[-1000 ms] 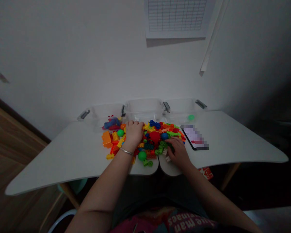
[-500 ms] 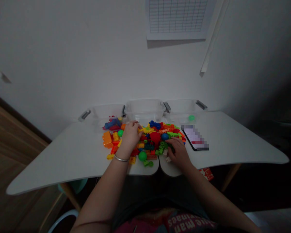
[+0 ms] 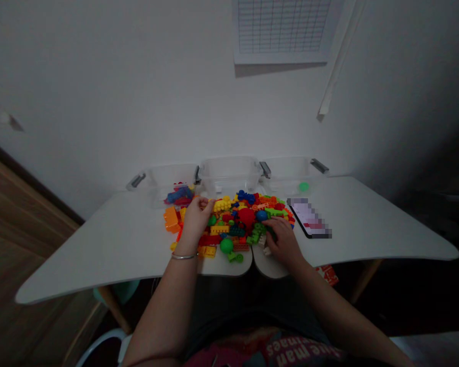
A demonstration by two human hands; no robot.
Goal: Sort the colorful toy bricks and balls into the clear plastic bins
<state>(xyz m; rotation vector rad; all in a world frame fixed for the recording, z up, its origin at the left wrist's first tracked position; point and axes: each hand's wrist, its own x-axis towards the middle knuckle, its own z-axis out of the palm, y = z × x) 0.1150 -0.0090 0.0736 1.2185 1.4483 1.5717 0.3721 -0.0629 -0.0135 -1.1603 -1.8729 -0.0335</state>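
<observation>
A heap of colourful plastic building blocks (image 3: 220, 230) lies between my hands, with a red ball (image 3: 247, 217), a blue ball (image 3: 261, 215) and a green ball (image 3: 226, 245) among them. Over the heap's left side is my left hand (image 3: 197, 215), thumb and fingers drawn together. Whatever is in that pinch is too small to name. Yellow bumpy pieces (image 3: 224, 204) lie just right of its fingertips. My right hand (image 3: 284, 238) rests at the heap's right edge, fingers loosely bent and apart, beside green blocks (image 3: 256, 233) and below the blue ball.
Along the wall stand three clear plastic bins: a left bin (image 3: 172, 173) with blue and red pieces, a middle bin (image 3: 229, 165), and a right bin (image 3: 286, 165) with a green piece (image 3: 303, 187). A phone (image 3: 309, 219) lies right of the heap on the white table (image 3: 382, 219).
My left hand has moved left from the heap's middle, and its fingers have drawn together, uncovering yellow pieces. My right hand stays about where it was.
</observation>
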